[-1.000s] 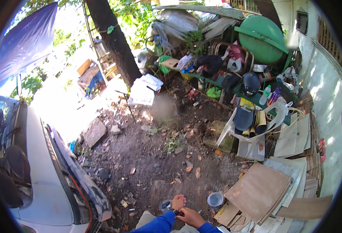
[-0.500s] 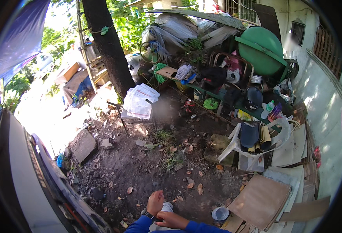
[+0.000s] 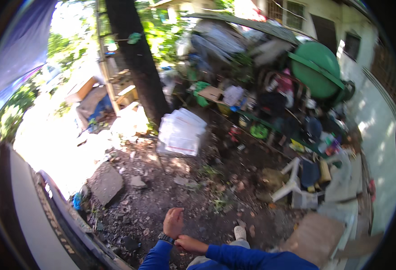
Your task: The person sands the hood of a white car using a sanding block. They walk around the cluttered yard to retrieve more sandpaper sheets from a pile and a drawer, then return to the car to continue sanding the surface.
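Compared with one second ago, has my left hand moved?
Yes: judged against the flat grey slab on the ground, your left hand has moved up and left in the view, nearer to it.

Ground [image 3: 207, 225]: open soil ahead of the left hand [image 3: 173, 222] and right hand [image 3: 191, 244], littered with stones and leaves.
Left: car [image 3: 27, 202], blocking.
Forward left: stone slab [image 3: 106, 183], low.
Forward: white sheets [image 3: 182, 130], stacked before tree [image 3: 135, 58].
Forward right: plastic chair [image 3: 292, 183], near loaded table [image 3: 256, 118].
Right: cardboard [image 3: 317, 234], then wall [image 3: 382, 135].
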The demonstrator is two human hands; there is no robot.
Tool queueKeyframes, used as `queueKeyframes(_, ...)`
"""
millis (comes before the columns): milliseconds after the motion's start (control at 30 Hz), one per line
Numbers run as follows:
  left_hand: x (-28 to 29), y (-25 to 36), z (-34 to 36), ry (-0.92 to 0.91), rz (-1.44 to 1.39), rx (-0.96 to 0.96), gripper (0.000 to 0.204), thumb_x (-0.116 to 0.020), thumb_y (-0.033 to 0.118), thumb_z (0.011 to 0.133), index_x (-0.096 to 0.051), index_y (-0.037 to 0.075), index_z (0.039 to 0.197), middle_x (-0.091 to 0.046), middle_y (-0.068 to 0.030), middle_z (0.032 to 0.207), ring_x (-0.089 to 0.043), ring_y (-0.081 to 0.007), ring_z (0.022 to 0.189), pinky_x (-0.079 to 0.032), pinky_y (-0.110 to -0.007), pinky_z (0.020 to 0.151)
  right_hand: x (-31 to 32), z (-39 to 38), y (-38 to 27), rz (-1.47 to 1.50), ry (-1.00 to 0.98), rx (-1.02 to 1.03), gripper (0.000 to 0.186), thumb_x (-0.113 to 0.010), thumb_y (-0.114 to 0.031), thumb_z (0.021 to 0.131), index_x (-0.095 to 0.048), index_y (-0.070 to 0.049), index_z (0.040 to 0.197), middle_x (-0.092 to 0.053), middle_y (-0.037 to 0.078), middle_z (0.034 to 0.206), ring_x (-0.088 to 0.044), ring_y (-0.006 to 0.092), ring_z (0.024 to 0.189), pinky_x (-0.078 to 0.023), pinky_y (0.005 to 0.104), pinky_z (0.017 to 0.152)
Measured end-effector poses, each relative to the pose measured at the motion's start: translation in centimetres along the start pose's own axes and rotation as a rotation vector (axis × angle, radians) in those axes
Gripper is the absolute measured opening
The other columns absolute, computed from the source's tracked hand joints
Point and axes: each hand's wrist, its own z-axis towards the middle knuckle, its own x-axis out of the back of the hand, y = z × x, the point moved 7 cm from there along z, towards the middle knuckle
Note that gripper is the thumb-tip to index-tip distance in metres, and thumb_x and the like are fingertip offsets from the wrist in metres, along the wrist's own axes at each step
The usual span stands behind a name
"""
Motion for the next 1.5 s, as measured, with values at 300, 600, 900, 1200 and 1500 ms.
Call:
queueKeyframes(300, 10.5, -6.6, 5.6, 0.124, 0.529, -0.147, 0.024, -0.064, 0.016, 0.087, -0.066, 0.011, 0.111, -0.061, -0.0076, 0.121, -0.058, -0.0278, 0.116, -0.052, -0.044, 0.09, -4.8, 9.8, -7.9, -0.078, -0.187, -0.206, 0.014, -0.061, -0.023, 0.097, -0.062, -0.01, 0.103, -0.056, -0.003, 0.075, -0.048, 0.0059, 0.055, -0.034, 0.0215, 0.047)
queueKeyframes(600, 16.7, -22.5, 16.5, 0.173, 0.661, -0.061, 0.031, -0.065, 0.018, 0.083, -0.066, 0.014, 0.114, -0.058, -0.0082, 0.126, -0.056, -0.0282, 0.12, -0.05, -0.044, 0.094, -7.3, 26.6, -19.0, -0.35, -0.151, -0.231, 0.025, -0.066, -0.032, 0.095, -0.066, -0.007, 0.098, -0.059, -0.002, 0.074, -0.053, 0.0072, 0.06, -0.042, 0.0235, 0.054)
queueKeyframes(900, 29.6, -34.9, 37.7, 0.332, 0.723, 0.103, 0.029, -0.063, 0.013, 0.084, -0.067, 0.013, 0.113, -0.059, -0.0084, 0.124, -0.057, -0.0291, 0.119, -0.049, -0.043, 0.095, -9.0, 48.9, -34.7, -0.365, -0.178, -0.044, 0.028, -0.059, -0.025, 0.091, -0.067, -0.001, 0.102, -0.065, 0.002, 0.082, -0.06, 0.0121, 0.072, -0.049, 0.0304, 0.066)
queueKeyframes(1200, 47.6, -47.4, 53.6, 0.532, 0.869, 0.122, 0.022, -0.063, 0.014, 0.09, -0.065, 0.013, 0.113, -0.06, -0.0085, 0.12, -0.059, -0.0278, 0.114, -0.049, -0.044, 0.092, -19.3, 70.6, -49.3, -0.345, -0.363, 0.008, 0.028, -0.055, -0.021, 0.096, -0.065, 0.002, 0.108, -0.066, 0.005, 0.091, -0.062, 0.0114, 0.08, -0.05, 0.0286, 0.074)
queueKeyframes(1500, 66.8, -71.6, 69.5, 0.458, 0.778, 0.043, 0.022, -0.066, 0.012, 0.087, -0.068, 0.012, 0.109, -0.063, -0.0083, 0.118, -0.066, -0.0268, 0.102, -0.056, -0.041, 0.08, -34.7, 100.8, -63.6, -0.352, -0.531, 0.275, 0.047, -0.057, -0.013, 0.101, -0.042, -0.002, 0.143, -0.054, 0.007, 0.131, -0.051, 0.0163, 0.12, -0.046, 0.0324, 0.1)
